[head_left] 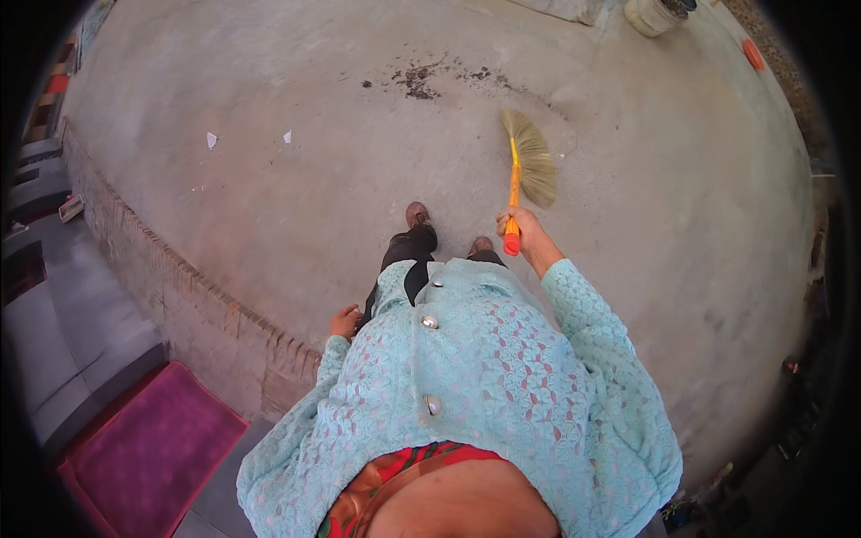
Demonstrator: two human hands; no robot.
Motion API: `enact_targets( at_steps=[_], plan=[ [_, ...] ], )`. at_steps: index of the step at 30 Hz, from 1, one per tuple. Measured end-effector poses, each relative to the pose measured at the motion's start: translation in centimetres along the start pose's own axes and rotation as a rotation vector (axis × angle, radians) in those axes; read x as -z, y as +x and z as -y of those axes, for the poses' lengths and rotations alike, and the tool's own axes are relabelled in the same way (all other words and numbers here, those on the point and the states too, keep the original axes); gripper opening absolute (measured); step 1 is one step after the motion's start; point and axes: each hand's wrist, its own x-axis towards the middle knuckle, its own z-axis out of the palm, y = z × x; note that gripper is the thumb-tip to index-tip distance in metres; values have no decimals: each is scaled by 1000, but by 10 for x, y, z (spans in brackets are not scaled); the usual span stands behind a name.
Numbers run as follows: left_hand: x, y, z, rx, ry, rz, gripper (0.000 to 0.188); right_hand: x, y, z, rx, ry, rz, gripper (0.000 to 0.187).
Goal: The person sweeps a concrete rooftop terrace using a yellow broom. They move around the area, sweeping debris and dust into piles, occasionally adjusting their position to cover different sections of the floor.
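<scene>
Above a concrete floor, our right hand grasps 1 broom by its orange handle, angled, we judge, to keep the bristles ahead of our 2 shoes. Our left hand hangs half curled; we cannot tell whether it is empty. We count 2 larger white scraps toward the floor's left edge, 1 dark debris patch and 1 bucket toward its far edge.
</scene>
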Motion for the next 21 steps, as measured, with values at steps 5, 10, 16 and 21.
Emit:
enact_targets(
  at_steps=[5,10,16,21],
  plan=[
    [-9,81,-26,64,-162,128,34,-99,-2,-9,-89,-109,166,17],
    [-15,106,-92,41,-135,146,36,-121,-47,33,-113,-109,347,28],
    [-11,127,-137,79,-25,117,34,-97,-136,78,41,-55,375,51],
    [-38,130,-155,49,-13,115,34,-54,-182,128,318,-260,102,63]
  ],
)
